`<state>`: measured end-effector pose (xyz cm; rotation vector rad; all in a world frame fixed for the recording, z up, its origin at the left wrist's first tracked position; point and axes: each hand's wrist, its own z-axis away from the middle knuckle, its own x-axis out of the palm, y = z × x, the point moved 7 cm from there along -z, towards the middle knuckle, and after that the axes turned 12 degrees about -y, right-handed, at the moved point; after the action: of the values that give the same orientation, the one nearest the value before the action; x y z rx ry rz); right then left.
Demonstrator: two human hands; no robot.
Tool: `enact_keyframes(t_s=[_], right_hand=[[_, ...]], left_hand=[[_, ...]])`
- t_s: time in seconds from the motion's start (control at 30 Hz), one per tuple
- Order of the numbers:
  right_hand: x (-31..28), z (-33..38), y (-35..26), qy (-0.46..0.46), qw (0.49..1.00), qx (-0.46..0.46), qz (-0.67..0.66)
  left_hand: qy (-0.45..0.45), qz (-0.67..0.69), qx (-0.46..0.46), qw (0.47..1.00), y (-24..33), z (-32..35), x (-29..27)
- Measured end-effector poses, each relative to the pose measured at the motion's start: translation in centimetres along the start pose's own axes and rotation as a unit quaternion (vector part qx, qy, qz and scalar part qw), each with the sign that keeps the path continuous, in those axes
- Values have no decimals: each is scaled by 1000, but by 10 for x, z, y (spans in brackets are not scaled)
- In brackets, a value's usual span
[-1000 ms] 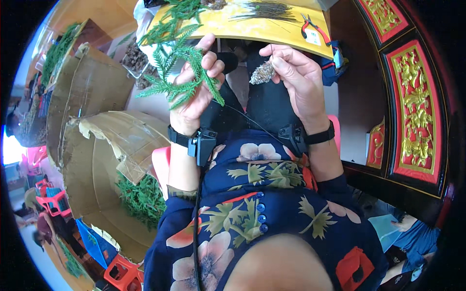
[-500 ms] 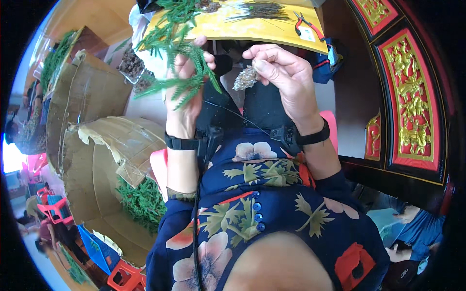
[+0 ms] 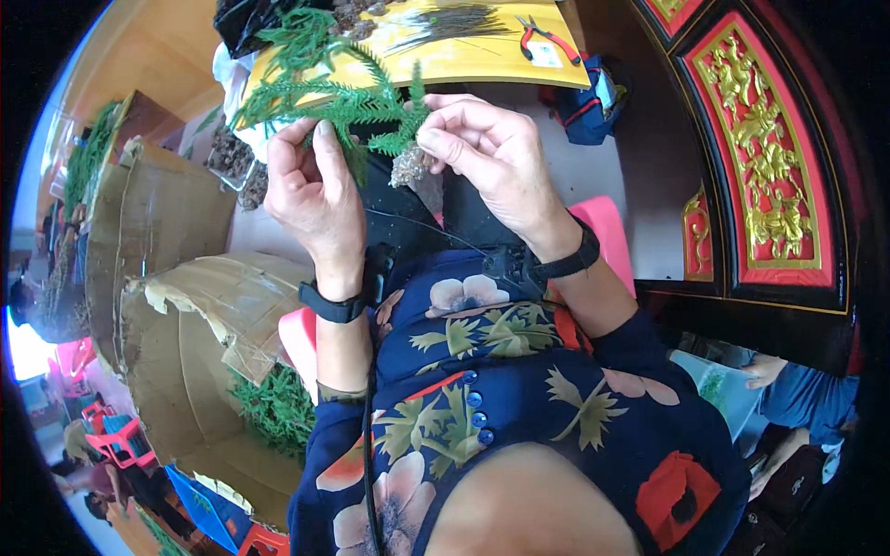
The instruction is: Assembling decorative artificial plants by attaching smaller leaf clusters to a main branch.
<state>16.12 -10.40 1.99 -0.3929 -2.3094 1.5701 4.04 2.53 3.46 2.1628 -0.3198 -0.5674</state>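
Note:
A green fir-like sprig point(image 3: 345, 109) spreads between my two hands over my lap. My left hand point(image 3: 313, 195) is closed on it, thumb raised against the bent fingers. At the sprig's right end hangs a pale-tipped brown pine cone point(image 3: 408, 167). My right hand point(image 3: 496, 157) pinches the top of this cone with thumb and fingers, right against the green needles. Whether the cone is fastened to the sprig I cannot tell; the fingers hide the spot.
Ahead, a yellow table point(image 3: 436, 63) bears thin dark wires point(image 3: 454, 23), red-handled pliers point(image 3: 549, 42) and more greenery. A torn cardboard box point(image 3: 185, 371) with green sprigs point(image 3: 275, 408) stands left. On the right rises a carved red-and-gold panel point(image 3: 769, 157).
My right hand has brought the pine cone left and down against the sprig. My left hand has turned and closed on the sprig, shifting left. The whole view has shifted slightly.

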Motion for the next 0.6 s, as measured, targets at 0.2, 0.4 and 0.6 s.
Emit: enact_keyframes(t_s=[0.2,0.4,0.6], right_hand=[[-15,-1,3,28,999,43,-15],[-28,0,11,36,991,54,-116],[-28,-1,6,50,990,56,-118]], left_hand=[[-79,174,-31,981,8,-2,11],[-164,350,-161,908,-9,0,25],[-148,449,-186,861,-33,3,27]])
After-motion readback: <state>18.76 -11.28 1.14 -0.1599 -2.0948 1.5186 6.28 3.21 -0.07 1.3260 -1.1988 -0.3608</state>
